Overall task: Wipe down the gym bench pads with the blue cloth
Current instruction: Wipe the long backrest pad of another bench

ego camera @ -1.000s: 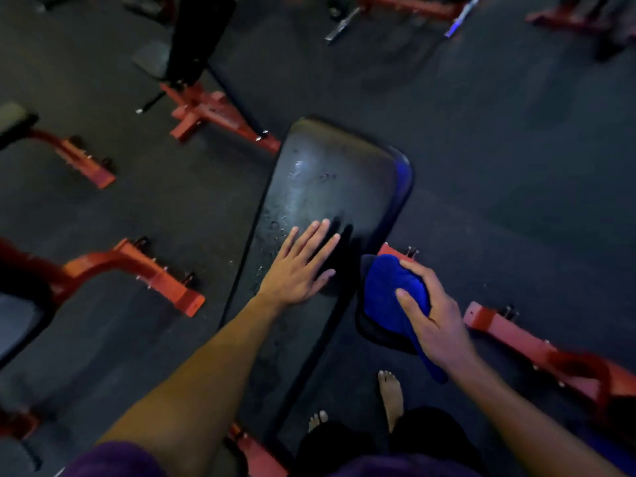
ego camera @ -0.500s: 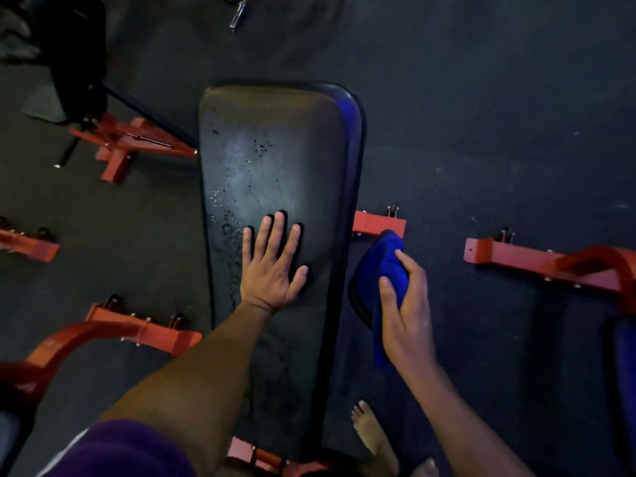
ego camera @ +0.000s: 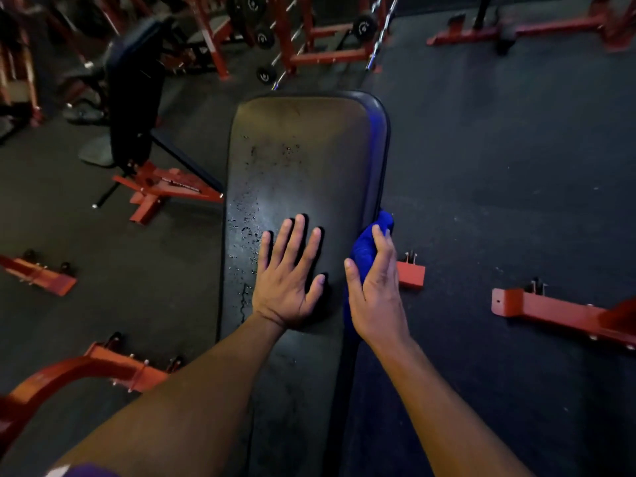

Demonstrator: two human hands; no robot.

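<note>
A long black bench pad (ego camera: 303,149) runs away from me down the middle of the view, with small droplets along its left half. My left hand (ego camera: 287,275) lies flat on the pad, fingers straight and spread. My right hand (ego camera: 375,290) grips the bunched blue cloth (ego camera: 370,241) against the pad's right edge; most of the cloth is hidden under the hand.
Red steel bench feet lie on the dark rubber floor: one at the right (ego camera: 564,311), one by the pad (ego camera: 411,273), others at the left (ego camera: 44,277). An upright black bench (ego camera: 134,105) stands at upper left, with weight racks (ego camera: 309,36) behind.
My right hand has carried the cloth left and up from beside the bench onto the pad's right edge. My left hand stays flat on the pad. The camera view has tilted upward.
</note>
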